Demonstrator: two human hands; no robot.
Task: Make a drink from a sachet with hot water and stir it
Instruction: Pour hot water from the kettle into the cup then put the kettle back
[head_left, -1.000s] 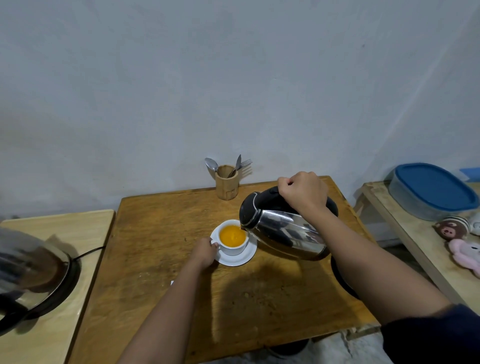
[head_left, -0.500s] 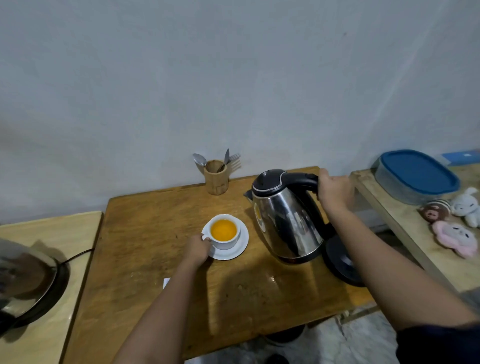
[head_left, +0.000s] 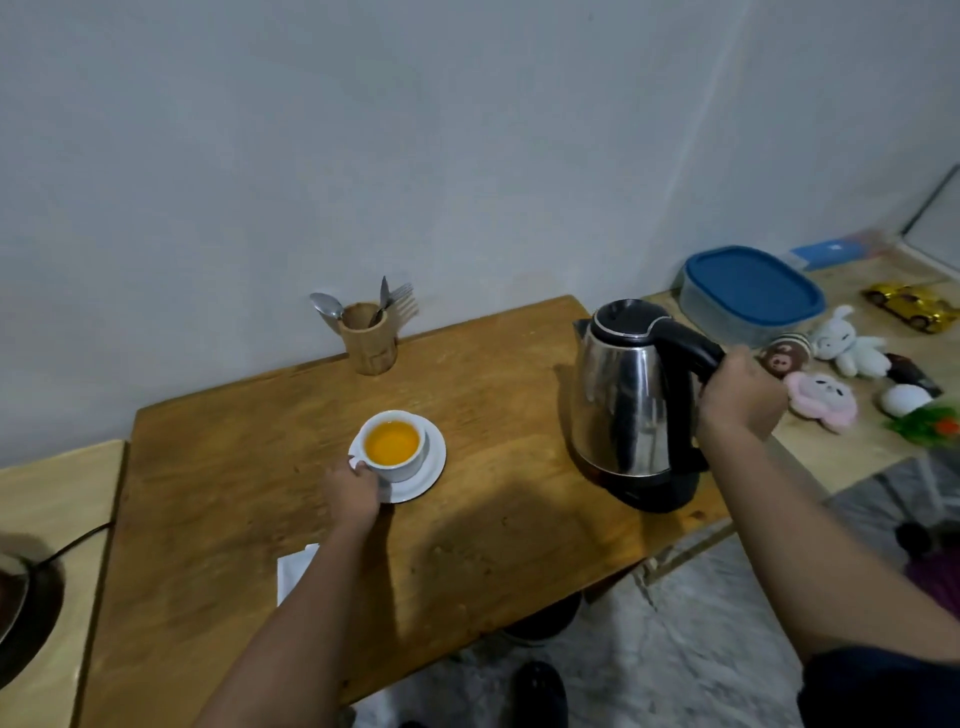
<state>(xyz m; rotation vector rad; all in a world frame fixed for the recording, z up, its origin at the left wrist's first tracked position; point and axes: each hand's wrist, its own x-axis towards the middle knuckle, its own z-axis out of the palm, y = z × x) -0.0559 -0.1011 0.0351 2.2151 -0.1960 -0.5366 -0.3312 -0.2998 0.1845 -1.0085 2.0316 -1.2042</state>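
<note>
Head view: a white paper (head_left: 295, 569) lies at the near left of the brown table (head_left: 218, 499). The left hand (head_left: 354, 493) has its fingers curled around the handle side of the white cup (head_left: 393, 444). The cup is full of orange drink and sits on a saucer (head_left: 426, 470). Behind it stands a wooden holder (head_left: 368, 340) with 1 spoon (head_left: 326, 304). On the right, the right hand (head_left: 740, 397) grips the black handle of the kettle (head_left: 626, 395), which stands upright on its base (head_left: 655, 491).
</note>
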